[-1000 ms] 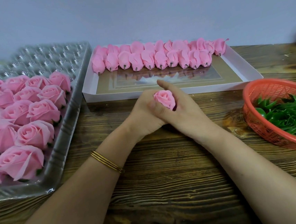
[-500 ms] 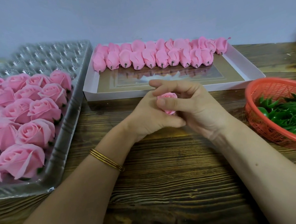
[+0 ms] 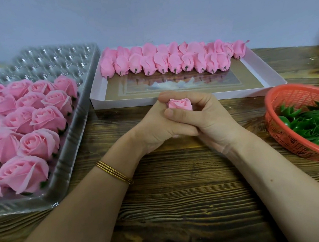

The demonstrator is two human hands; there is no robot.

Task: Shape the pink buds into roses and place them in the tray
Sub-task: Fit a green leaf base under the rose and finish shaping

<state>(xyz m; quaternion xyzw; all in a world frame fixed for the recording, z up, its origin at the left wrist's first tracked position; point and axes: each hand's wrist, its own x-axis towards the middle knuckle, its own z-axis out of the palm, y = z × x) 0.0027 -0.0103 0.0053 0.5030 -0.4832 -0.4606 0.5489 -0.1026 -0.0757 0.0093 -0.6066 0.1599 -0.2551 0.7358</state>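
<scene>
A small pink bud (image 3: pixel 179 104) stands upright between both hands above the middle of the wooden table, its top showing. My left hand (image 3: pixel 153 127) cups it from the left. My right hand (image 3: pixel 203 116) curls round it, fingers over the far side and thumb across the front. On the left lies a clear plastic tray (image 3: pixel 67 145) holding several finished pink roses (image 3: pixel 38 142); its far cells are bare. A white box (image 3: pixel 265 73) behind my hands carries a row of several unshaped pink buds (image 3: pixel 162 62).
A red plastic basket (image 3: pixel 284 134) of green leaf bases sits at the right edge. The wall runs close behind the white box. Bare wooden table shows under my forearms. A gold bangle is on my left wrist.
My right fingers have moved from beside the bud to curling over and round it, with the thumb now across its front. The bud's top has turned more upward.
</scene>
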